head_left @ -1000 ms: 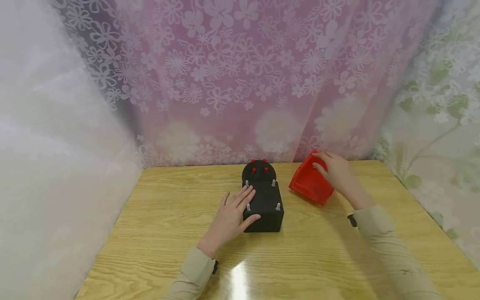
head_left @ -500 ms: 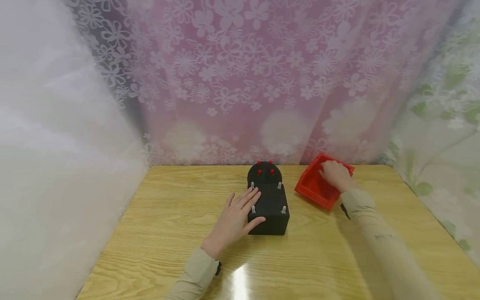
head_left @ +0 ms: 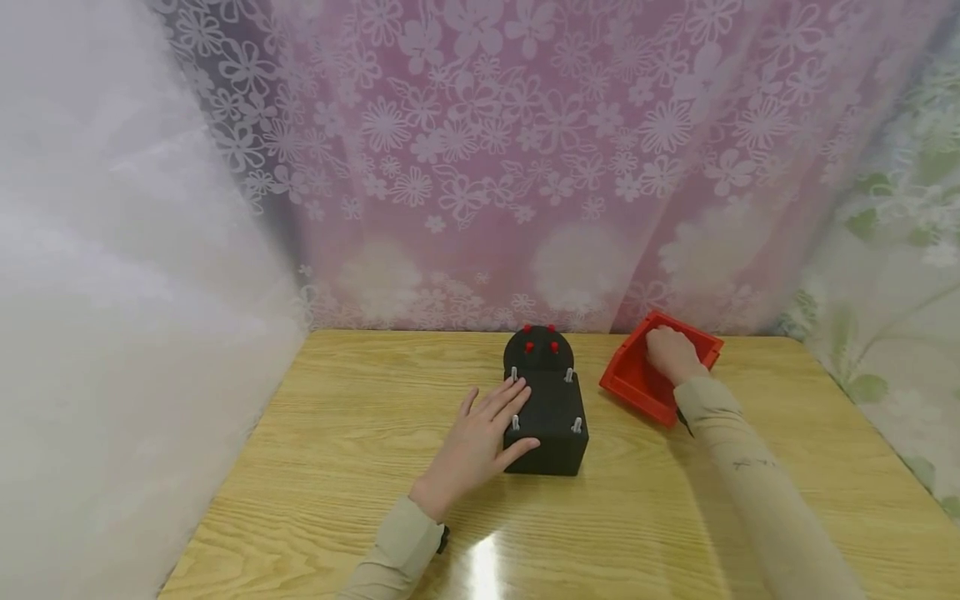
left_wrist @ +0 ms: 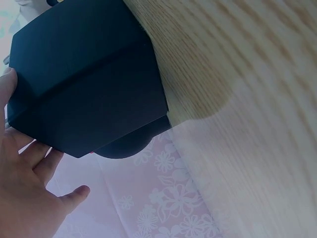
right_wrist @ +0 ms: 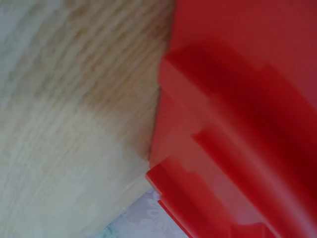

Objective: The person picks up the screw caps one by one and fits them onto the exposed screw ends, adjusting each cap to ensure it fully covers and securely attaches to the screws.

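Observation:
My left hand (head_left: 480, 437) rests on the left side of a black box (head_left: 551, 407), fingers spread straight over its top and thumb along the front. Several grey pegs stand near the corners of the box top. Behind it is a black round plate (head_left: 540, 354) with several red pegs. In the left wrist view the same black box (left_wrist: 89, 79) fills the upper left. To the right, my right hand (head_left: 672, 354) reaches down into a tilted red open bin (head_left: 637, 387), its fingers hidden inside; I cannot tell whether they hold anything. The right wrist view shows the red bin (right_wrist: 237, 124) close up.
The wooden table (head_left: 360, 417) runs back to a pink flowered curtain (head_left: 465, 183). A white sheet (head_left: 135, 292) hangs at the left and a leaf-printed one (head_left: 885, 350) at the right.
My right hand has moved from the bin's far rim down into it, its fingers going out of sight. My left hand stays on the black box. The head view has shifted slightly.

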{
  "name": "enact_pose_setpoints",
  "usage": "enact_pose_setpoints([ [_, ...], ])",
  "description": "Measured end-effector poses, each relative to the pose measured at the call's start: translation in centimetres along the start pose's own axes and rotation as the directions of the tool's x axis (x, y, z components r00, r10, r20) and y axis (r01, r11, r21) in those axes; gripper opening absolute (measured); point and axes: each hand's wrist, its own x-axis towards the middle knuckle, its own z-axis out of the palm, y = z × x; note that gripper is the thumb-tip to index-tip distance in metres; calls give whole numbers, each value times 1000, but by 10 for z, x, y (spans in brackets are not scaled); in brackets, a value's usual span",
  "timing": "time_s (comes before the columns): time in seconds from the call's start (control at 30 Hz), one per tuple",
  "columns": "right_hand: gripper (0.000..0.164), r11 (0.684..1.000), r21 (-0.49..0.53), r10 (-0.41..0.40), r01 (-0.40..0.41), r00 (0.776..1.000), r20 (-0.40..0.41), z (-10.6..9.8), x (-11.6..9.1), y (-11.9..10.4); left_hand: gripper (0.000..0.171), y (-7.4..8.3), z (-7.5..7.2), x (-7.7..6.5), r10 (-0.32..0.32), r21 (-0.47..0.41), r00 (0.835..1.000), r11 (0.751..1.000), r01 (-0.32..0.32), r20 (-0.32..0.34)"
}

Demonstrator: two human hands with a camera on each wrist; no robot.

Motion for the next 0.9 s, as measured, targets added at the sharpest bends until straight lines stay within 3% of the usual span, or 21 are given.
enact_pose_setpoints([
  [0.43,8,999,14,-29,29,999,-15,7,-2,4,73,0,2,0,0,5,1000,1000,0,6],
  [0.9,18,997,77,-19,20,1000,-11,8,0,10,73,1,2,0,-12,-13,1000,1000,12,6],
])
